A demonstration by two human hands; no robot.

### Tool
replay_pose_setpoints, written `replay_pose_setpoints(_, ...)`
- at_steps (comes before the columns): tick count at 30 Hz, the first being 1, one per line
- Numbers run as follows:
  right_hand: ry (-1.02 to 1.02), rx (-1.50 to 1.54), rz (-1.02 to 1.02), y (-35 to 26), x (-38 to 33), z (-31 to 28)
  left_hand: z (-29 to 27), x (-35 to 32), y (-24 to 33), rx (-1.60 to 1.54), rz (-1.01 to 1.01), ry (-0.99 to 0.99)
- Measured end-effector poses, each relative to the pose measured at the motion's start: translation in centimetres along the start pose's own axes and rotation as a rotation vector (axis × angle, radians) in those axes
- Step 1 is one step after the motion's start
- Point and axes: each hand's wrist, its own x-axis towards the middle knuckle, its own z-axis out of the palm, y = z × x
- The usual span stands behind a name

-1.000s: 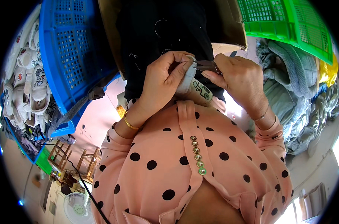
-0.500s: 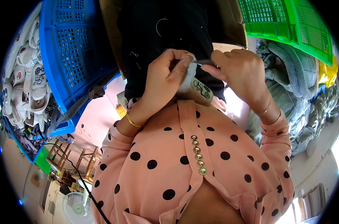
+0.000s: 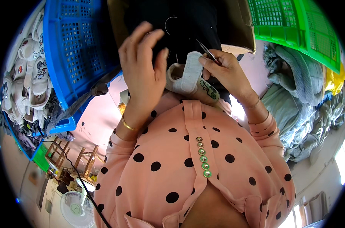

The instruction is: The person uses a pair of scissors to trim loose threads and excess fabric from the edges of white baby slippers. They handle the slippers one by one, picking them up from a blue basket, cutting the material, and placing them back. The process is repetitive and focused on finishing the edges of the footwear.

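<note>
A small pale fabric shoe rests in my lap against the pink polka-dot shirt. Its toe carries a dark vehicle drawing, and its wide strap stands raised over the opening. My right hand is closed around a slim pointed metal tool, whose tip points up and away to the left. The thumb of that hand lies at the strap's edge; whether it also grips the strap I cannot tell. To the left of the shoe, my left hand is lifted with its fingers spread and nothing in them.
A blue perforated crate stands at the left, beside a heap of similar pale shoes. Far right is a green crate above grey fabric bundles. A cardboard box lies ahead; a black cable hangs at lower left.
My left hand has let go of the shoe's strap and moved left, its fingers opening. The tool in my right hand has swung away from the strap, its tip now pointing upward.
</note>
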Motion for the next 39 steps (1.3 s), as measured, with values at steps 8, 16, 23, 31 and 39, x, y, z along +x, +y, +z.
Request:
replay_pose_setpoints(8, -0.013, -0.039, 0.011, -0.3, -0.7, 0.2, 0.2, -2.9, 2.7, -0.207, -0.03, -0.182)
replay_pose_setpoints(16, 0.045, -0.26, -0.148, -1.0, -1.5, 0.6, -0.4, -2.5, 3.5, -0.149, -0.053, -0.232)
replay_pose_setpoints(23, 0.121, -0.439, -0.266, -1.0, -1.8, 1.6, -0.4, -2.1, 4.3, -0.123, 0.004, -0.282)
replay_pose_setpoints(31, 0.026, 0.015, -0.047, -0.1, -1.4, 0.7, 0.7, -2.8, 1.5, -0.902, -0.572, -0.141)
replay_pose_setpoints(39, 0.25, -0.838, -0.586, 0.3, -1.5, -0.8, 0.9, -2.4, 0.9, -1.037, -0.81, -0.45)
